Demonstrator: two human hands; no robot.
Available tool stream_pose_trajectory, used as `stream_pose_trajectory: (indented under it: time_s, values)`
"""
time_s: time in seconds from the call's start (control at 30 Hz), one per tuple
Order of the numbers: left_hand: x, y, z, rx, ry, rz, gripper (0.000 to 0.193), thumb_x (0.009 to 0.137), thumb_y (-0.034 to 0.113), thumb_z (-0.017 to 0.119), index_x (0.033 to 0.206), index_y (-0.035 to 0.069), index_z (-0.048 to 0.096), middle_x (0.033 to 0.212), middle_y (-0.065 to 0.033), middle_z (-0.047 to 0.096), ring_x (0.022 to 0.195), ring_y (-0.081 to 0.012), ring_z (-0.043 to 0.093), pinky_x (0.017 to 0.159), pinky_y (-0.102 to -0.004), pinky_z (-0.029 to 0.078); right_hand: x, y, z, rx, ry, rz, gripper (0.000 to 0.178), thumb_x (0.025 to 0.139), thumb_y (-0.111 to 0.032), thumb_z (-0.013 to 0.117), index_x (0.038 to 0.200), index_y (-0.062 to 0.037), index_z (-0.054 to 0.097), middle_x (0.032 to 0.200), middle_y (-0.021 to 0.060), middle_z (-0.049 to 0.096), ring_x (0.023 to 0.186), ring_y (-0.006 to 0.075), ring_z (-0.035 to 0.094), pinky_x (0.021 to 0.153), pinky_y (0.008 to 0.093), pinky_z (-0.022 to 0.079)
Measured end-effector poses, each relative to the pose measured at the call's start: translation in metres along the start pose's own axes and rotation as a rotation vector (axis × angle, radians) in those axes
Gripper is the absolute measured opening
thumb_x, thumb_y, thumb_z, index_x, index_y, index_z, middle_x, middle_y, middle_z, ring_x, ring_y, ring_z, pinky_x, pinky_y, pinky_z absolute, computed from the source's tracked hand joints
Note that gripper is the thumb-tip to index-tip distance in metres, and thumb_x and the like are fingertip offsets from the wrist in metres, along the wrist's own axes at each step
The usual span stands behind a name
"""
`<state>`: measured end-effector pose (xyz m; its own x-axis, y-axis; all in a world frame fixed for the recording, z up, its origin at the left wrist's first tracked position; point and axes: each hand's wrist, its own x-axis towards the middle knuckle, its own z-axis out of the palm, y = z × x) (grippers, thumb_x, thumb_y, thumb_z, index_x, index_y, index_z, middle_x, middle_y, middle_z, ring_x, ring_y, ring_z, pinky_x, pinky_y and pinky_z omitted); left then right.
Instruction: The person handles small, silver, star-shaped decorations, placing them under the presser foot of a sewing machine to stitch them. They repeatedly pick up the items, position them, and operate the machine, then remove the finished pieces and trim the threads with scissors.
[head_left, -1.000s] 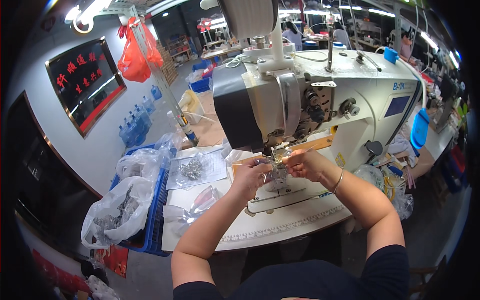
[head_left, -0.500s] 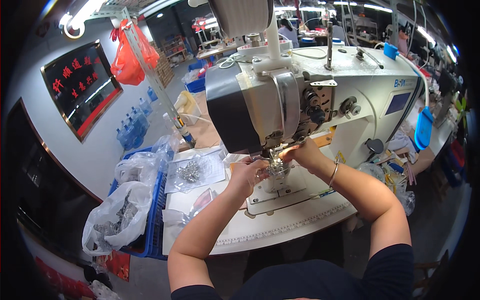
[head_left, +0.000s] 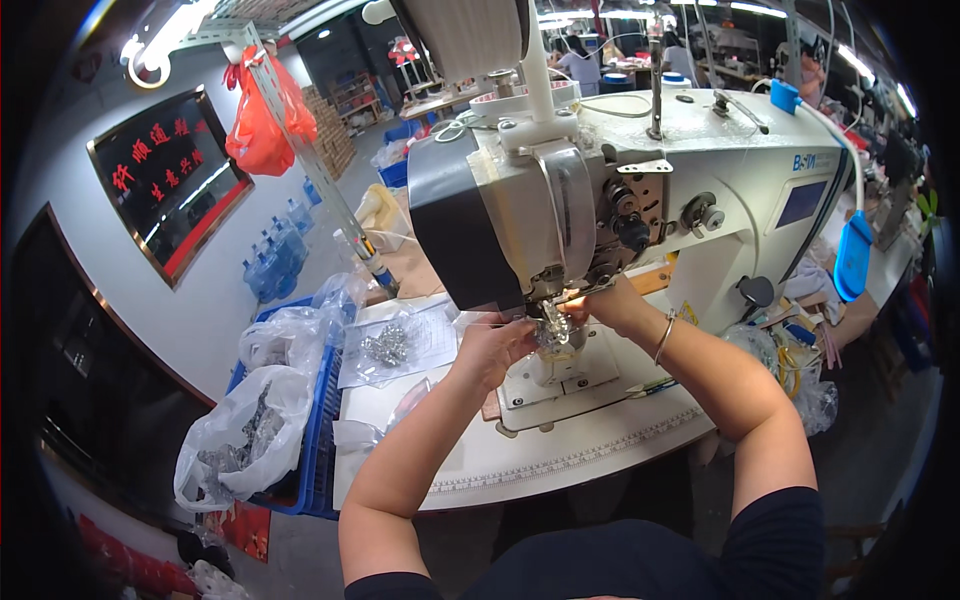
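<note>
A clear, glittering piece (head_left: 553, 332), perhaps see-through plastic with shiny bits, is at the needle area of a white post-bed sewing machine (head_left: 735, 170). My left hand (head_left: 492, 352) pinches its left side, fingers closed just below the dark head cover. On the other side my right hand (head_left: 618, 304), with a bangle on the wrist, has its fingers closed on the same piece, close under the presser foot. Those fingertips are partly hidden by the machine's parts. A lamp lights the spot brightly. The piece's exact kind is too small to make out.
Left of my arm, a pile of shiny silvery bits (head_left: 385, 345) lies on a printed sheet. Beyond it stands a blue crate (head_left: 322, 440) with white plastic bags (head_left: 262, 425). A ruler strip (head_left: 560, 462) edges the table. Tweezers (head_left: 652, 387) lie near my right forearm.
The view has shifted slightly. Both hands stay at the needle, and the clear piece between them has turned a little, with less of it showing by my left fingers.
</note>
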<state>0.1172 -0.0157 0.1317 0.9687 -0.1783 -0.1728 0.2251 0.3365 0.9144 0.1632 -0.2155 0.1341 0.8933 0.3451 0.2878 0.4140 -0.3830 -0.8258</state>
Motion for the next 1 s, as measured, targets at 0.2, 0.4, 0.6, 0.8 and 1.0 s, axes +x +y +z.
stream_pose_trajectory:
  time_s: [0.2, 0.4, 0.6, 0.8, 1.0]
  values:
    - [-0.002, 0.0, -0.005, -0.075, -0.023, -0.055, 0.017, 0.082, -0.002, 0.056, 0.099, 0.0, 0.054, 0.096, -0.01, 0.06, 0.089, -0.0198, 0.061, 0.085, -0.0346, 0.052, -0.004, -0.012, -0.002, 0.046, -0.028, 0.044, 0.016, 0.072, -0.016, 0.068, 0.069, -0.0025, 0.061, 0.061, 0.0036, 0.062, 0.055, 0.0106, 0.058, 0.05, 0.0263, 0.045]
    - [-0.002, 0.003, -0.008, -0.032, -0.068, 0.001, 0.019, 0.08, -0.002, 0.059, 0.099, -0.001, 0.056, 0.093, -0.0093, 0.062, 0.088, -0.0198, 0.062, 0.081, -0.033, 0.053, -0.002, -0.014, -0.002, -0.023, -0.03, 0.011, 0.015, 0.072, -0.017, 0.067, 0.073, -0.0026, 0.064, 0.065, 0.0047, 0.065, 0.058, 0.0126, 0.06, 0.053, 0.0269, 0.047]
    - [-0.006, 0.011, -0.001, 0.032, -0.059, 0.022, 0.019, 0.078, -0.003, 0.062, 0.096, 0.0, 0.058, 0.092, -0.0099, 0.062, 0.085, -0.0197, 0.062, 0.079, -0.0335, 0.054, -0.004, -0.007, -0.001, 0.093, 0.0, 0.022, 0.016, 0.071, -0.018, 0.067, 0.074, -0.0017, 0.065, 0.067, 0.0059, 0.065, 0.06, 0.0119, 0.06, 0.055, 0.0266, 0.048]
    - [-0.008, 0.008, 0.0, -0.015, -0.056, 0.004, 0.017, 0.077, -0.003, 0.062, 0.093, 0.002, 0.057, 0.092, -0.0085, 0.061, 0.085, -0.0194, 0.062, 0.079, -0.0328, 0.053, -0.003, -0.009, -0.004, 0.054, -0.043, 0.038, 0.016, 0.069, -0.016, 0.067, 0.072, -0.0012, 0.063, 0.068, 0.006, 0.064, 0.06, 0.0111, 0.059, 0.055, 0.0265, 0.047]
    - [-0.003, 0.008, -0.012, -0.154, -0.119, -0.127, 0.017, 0.078, -0.003, 0.061, 0.092, 0.003, 0.054, 0.093, -0.0091, 0.06, 0.087, -0.0209, 0.061, 0.085, -0.0351, 0.051, -0.004, -0.014, -0.006, 0.072, -0.071, 0.049, 0.018, 0.07, -0.016, 0.066, 0.076, 0.0001, 0.063, 0.068, 0.0067, 0.065, 0.061, 0.0125, 0.061, 0.056, 0.0262, 0.049]
